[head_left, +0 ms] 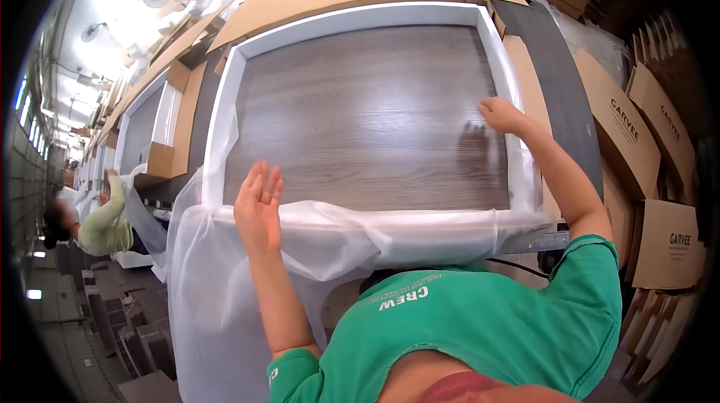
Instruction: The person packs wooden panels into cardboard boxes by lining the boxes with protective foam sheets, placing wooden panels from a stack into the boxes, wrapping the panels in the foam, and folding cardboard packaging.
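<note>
Left hand (259,212), fingers slightly spread, at the near-left corner of the board (360,118) — right hand (503,115) by its right edge, fingers curled — can't tell if pinching.

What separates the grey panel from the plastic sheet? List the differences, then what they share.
The grey panel is opaque with a wood-grain look; the plastic sheet is whitish and see-through. The panel lies flat inside the white frame; the sheet hangs down past the frame's near side. The panel looks smooth, the sheet wrinkled. Both are close to the left hand.
</note>
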### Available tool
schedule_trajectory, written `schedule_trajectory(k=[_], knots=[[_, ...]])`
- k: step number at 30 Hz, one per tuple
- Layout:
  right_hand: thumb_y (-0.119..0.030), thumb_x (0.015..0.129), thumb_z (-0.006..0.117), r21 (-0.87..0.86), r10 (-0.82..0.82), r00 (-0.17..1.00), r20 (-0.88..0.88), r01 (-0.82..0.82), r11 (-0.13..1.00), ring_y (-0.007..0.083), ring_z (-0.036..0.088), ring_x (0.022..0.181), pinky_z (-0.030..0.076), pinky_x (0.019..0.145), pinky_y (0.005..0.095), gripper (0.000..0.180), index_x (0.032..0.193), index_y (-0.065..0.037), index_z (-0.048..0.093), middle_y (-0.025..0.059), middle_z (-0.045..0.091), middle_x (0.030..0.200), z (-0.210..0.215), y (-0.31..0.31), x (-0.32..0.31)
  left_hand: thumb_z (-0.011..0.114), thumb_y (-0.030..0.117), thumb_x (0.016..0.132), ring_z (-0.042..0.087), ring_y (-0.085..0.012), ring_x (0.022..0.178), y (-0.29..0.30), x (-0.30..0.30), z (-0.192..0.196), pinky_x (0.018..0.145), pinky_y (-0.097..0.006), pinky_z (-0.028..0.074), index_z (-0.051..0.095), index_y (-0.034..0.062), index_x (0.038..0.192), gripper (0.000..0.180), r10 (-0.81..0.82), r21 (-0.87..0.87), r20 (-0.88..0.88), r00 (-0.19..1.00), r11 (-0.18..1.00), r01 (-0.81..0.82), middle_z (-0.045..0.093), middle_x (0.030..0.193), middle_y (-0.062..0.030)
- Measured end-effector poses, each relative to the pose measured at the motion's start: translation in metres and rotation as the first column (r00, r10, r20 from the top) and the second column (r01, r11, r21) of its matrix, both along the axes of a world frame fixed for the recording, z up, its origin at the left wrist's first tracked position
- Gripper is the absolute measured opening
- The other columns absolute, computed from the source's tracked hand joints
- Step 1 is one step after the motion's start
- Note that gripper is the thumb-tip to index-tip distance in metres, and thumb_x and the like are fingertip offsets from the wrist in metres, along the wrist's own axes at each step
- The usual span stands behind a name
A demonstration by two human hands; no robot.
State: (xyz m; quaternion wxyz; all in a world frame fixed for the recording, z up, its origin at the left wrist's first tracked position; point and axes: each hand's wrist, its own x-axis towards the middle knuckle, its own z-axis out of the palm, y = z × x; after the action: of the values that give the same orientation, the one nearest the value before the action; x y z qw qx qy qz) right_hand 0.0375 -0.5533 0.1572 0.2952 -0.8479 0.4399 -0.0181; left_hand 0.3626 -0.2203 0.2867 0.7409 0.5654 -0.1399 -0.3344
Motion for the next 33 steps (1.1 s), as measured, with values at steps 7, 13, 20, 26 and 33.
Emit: schedule_trajectory(k=[7,13,20,26,33], knots=[[-0.026,0.082,0.053,-0.183,0.304,0.917,-0.258,-0.355,0.917,0.0474,0.042,0.106,0.039,0.087,0.0482,0.045,0.119,-0.004,0.041,0.0285,0.043,0.117,-0.038,0.058,0.025,0.052,0.012,0.085,0.056,-0.0254,0.101,0.066,-0.056,0.001,0.089,-0.032,0.042,0.054,-0.0052,0.11,0.03,-0.044,0.12,0.198,0.979,0.993,0.021,0.055,0.114,-0.0171],[-0.033,0.088,0.043,-0.304,0.258,0.871,-0.418,-0.402,0.864,0.0506,0.025,0.121,0.026,0.096,0.0572,0.058,0.135,-0.006,0.024,0.0314,0.022,0.135,-0.022,0.098,0.028,0.06,0.019,0.081,0.05,-0.0323,0.11,0.139,-0.106,-0.026,0.093,-0.04,0.038,0.059,0.0035,0.107,0.031,-0.273,0.464,0.847,0.457,0.799,-0.383,0.054,0.116,-0.0179],[-0.027,0.082,0.054,0.039,0.517,0.823,-0.233,-0.524,0.851,0.0419,0.043,0.111,0.037,0.092,0.042,0.049,0.122,0.0,0.044,0.0274,0.044,0.121,0.029,0.095,0.017,0.061,0.031,0.078,0.028,-0.0393,0.124,0.218,-0.118,-0.124,0.1,-0.049,0.025,0.053,0.0058,0.115,0.046,-0.481,0.552,0.821,0.308,0.526,-0.647,0.036,0.131,-0.0227],[-0.016,0.087,0.054,-0.017,0.125,0.904,0.409,-0.129,0.991,0.0121,0.053,0.073,0.044,0.064,0.0248,0.031,0.115,-0.004,0.054,0.0086,0.06,0.087,0.084,0.16,-0.057,0.059,0.035,0.079,0.025,-0.0391,0.126,0.233,-0.122,-0.149,0.1,-0.052,0.022,0.052,0.0046,0.114,0.047,-0.777,0.896,0.427,0.462,0.297,-0.329,0.031,0.133,-0.025],[-0.018,0.088,0.054,0.015,-0.367,0.701,0.612,0.453,0.891,0.008,0.053,0.073,0.044,0.068,0.0206,0.027,0.11,-0.001,0.057,0.0031,0.06,0.086,0.094,0.28,-0.096,0.064,0.033,0.075,0.019,-0.0383,0.13,0.253,-0.12,-0.195,0.102,-0.053,0.019,0.052,0.004,0.114,0.051,-0.82,0.88,0.469,0.327,0.403,-0.252,0.024,0.139,-0.0231]])
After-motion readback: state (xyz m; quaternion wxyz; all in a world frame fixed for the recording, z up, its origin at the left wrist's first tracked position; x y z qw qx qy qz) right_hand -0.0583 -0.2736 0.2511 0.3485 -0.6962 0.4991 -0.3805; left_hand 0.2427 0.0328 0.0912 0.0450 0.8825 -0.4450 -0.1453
